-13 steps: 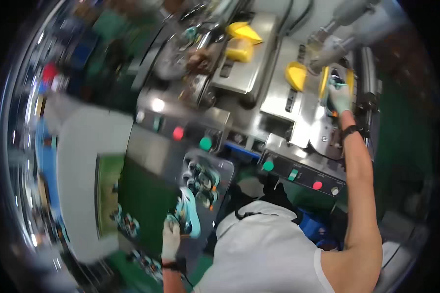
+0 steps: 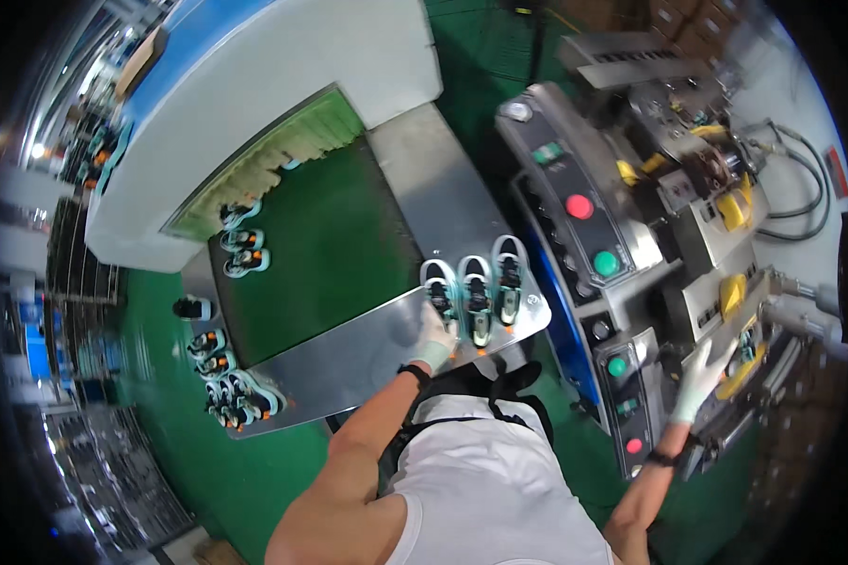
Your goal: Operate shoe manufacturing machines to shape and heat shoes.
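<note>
My left hand (image 2: 435, 331), in a pale glove, is closed on the heel end of a sneaker (image 2: 440, 282), black with light-teal soles. That sneaker is the leftmost of three standing in a row on the end of a grey metal ledge (image 2: 349, 363); beside it are a middle sneaker (image 2: 477, 297) and a right one (image 2: 509, 278). My right hand (image 2: 699, 379), also gloved, has its fingers spread at the press machine (image 2: 702, 301). Just past its fingertips another sneaker (image 2: 747, 347) sits between yellow pads (image 2: 746, 375), partly hidden.
Left of the ledge a green conveyor belt (image 2: 320, 254) runs out from a white housing (image 2: 349, 47) with a fringed curtain; several sneakers (image 2: 243, 250) ride on it. More sneakers (image 2: 240, 395) crowd the ledge's far left end. Control panels with red and green buttons (image 2: 579, 207) face me.
My view has swung left toward the belt. My left hand's sneaker, held up before, now stands in the row on the ledge. My right hand's fingers have spread off the sneaker in the press.
</note>
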A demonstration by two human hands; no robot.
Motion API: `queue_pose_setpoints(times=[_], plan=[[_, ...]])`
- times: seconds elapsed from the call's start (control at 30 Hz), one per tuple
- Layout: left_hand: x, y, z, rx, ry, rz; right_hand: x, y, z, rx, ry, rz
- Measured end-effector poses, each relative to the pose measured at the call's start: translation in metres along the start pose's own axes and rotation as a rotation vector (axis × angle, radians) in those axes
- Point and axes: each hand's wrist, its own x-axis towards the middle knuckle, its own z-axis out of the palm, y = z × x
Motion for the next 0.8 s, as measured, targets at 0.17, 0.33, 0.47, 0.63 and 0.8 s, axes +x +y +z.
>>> queue_pose_setpoints(times=[0.17, 0.33, 0.47, 0.63, 0.8], plan=[[0.040, -0.016, 0.006, -0.149, -0.422, 0.273, -0.122, 0.060, 0.104, -0.947, -0.297, -0.113], [0.212, -0.105, -0.107, 0.243, -0.142, 0.385, -0.116, 0.050, 0.098, -0.687, -0.303, -0.299], [0.402, -0.106, -0.202, 0.506, 0.348, 0.425, -0.174, 0.068, 0.059, -0.569, -0.344, -0.023], [0.564, -0.052, -0.331, 0.655, 0.107, 0.098, -0.279, 0.055, 0.033, -0.682, -0.556, 0.410], [0.614, -0.087, -0.319, 0.874, 0.030, 0.067, -0.311, 0.121, 0.008, -0.191, -0.601, 0.846]])
